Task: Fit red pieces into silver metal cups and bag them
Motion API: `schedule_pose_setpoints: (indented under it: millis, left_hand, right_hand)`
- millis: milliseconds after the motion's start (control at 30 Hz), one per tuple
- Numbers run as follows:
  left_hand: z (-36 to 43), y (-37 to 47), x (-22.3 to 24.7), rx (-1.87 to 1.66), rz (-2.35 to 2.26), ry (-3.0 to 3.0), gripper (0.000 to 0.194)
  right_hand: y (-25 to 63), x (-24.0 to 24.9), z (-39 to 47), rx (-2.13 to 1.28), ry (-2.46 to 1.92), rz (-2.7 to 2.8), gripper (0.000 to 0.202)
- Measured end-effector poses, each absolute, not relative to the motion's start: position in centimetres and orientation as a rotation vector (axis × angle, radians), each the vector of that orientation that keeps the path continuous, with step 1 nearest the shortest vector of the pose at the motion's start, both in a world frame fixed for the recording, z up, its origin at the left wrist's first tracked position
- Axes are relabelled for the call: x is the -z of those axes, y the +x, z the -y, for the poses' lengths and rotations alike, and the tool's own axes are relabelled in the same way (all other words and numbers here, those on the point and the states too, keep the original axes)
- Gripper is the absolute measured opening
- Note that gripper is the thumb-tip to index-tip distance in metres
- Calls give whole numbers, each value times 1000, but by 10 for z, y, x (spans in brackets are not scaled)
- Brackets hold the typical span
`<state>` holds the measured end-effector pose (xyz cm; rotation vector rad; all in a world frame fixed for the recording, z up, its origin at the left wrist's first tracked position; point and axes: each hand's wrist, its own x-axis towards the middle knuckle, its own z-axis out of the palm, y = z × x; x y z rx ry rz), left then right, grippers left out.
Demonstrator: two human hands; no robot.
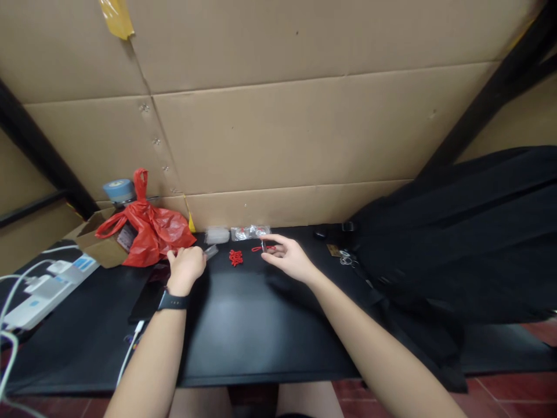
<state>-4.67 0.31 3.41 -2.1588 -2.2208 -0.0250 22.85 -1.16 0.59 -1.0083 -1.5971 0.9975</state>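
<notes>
My left hand [188,268], a dark watch on its wrist, is closed at the left of the work area. A small clear plastic piece [211,252], perhaps a bag, juts from its fingers. Between the thumb and fingertips of my right hand [288,255] is a small shiny object [263,245], too small to name. A red cord loop [256,249] shows beside that object. Between my hands lies a little heap of red cords [235,258] on the black table. Behind it are a stack of clear plastic bags [216,235] and some clear packets [250,233] with shiny contents.
Far left stand a red plastic bag [152,226], a cardboard box [102,244] and a blue-lidded tub [119,189]. A white power strip [52,293] with cables lies nearer. Black cloth [456,244] covers the right side; metal rings [346,258] lie beside it. Cardboard [278,139] walls the back.
</notes>
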Motion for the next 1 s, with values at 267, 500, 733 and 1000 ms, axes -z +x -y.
schedule_pose_setpoints:
  millis: [267,500,733,1000]
  left_hand:
    - [9,-19,-46,486,1920,-2275,33]
    - [34,40,-17,733,1391,-2822,18]
    - [44,53,-4,628,1441,-3106,17]
    - [43,52,-8,635,1466,-3088,23]
  right_hand:
    - [238,-12,9,-948,-991,1556,48]
    - [250,-19,5,-862,-1018,1526,46]
    - [259,-17,-3,-566,-1140,1419,42]
    - [255,-25,7,-530,-978,1672,36]
